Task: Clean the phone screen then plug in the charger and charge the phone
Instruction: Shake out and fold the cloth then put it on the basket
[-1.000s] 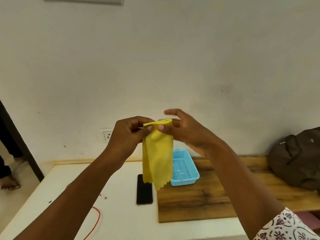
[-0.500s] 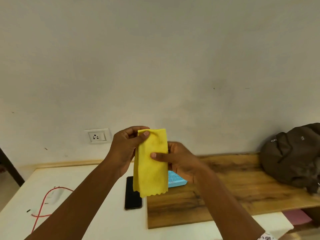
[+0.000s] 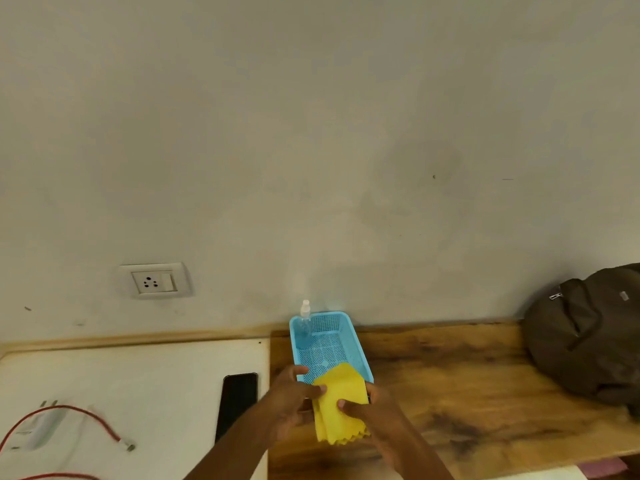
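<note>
There, low in the frame's centre, left hand [image 3: 292, 398] and right hand [image 3: 372, 408] both gripped the folded yellow cloth [image 3: 341, 405] beside the blue basket [image 3: 358, 355]; phone [image 3: 237, 405] lay left on the tabletop [image 3: 138, 382]

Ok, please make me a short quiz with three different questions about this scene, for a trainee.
1. True or false: the phone lies inside the blue basket.
2. What do both hands, left hand and right hand, hold?
3. The spray bottle stands: A) beside the wall socket B) in the basket's far left corner C) on the backpack

Key
1. False: it lies on the white table.
2. The folded yellow cloth.
3. B
</note>
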Available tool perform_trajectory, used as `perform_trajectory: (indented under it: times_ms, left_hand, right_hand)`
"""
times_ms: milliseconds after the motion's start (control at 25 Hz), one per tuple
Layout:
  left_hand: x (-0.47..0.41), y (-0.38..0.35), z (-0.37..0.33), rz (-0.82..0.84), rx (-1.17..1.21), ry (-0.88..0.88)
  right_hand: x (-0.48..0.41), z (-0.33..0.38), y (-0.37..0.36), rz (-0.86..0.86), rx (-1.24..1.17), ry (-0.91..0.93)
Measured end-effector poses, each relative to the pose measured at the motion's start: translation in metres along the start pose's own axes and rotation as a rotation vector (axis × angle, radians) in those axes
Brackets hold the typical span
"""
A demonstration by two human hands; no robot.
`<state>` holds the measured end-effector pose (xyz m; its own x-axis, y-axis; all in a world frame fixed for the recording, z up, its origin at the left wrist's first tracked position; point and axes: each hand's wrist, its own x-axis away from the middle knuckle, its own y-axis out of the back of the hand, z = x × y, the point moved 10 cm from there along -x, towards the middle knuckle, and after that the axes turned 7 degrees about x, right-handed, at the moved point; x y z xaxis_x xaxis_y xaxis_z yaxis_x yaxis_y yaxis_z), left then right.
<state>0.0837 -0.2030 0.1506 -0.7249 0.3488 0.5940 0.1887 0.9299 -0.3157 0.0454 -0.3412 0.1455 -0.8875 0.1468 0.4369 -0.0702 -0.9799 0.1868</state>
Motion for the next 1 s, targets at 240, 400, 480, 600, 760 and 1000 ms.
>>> perform_trajectory:
  times_ms: [240,400,480,600,760,1000]
  left_hand:
    - [-0.057,-0.014,-0.018,0.004,-0.115,-0.236]
    - [-0.085,-0.002,-0.021,-0.079,-0.374,-0.388]
    - [-0.097,0.006,-0.009,-0.159,-0.626,-0.398]
    - [-0.107,0.007,-0.010,-0.211,-0.866,-0.475]
    - [-0.112,0.008,-0.009,-0.231,-1.084,-0.502]
    - [-0.110,-0.004,0.008,-0.169,-1.555,-0.470]
  right_hand:
    - [-0.048,0.001,0.030,-0.141,0.133,0.021]
    - [-0.067,-0.012,0.028,-0.220,0.229,0.024]
    - [-0.073,-0.026,0.022,-0.232,0.332,0.007]
    - [-0.078,-0.018,0.018,-0.266,0.581,0.077]
    - [-0.079,-0.014,0.018,-0.225,0.682,0.144]
    - [-0.077,-0.007,0.019,-0.237,0.970,0.185]
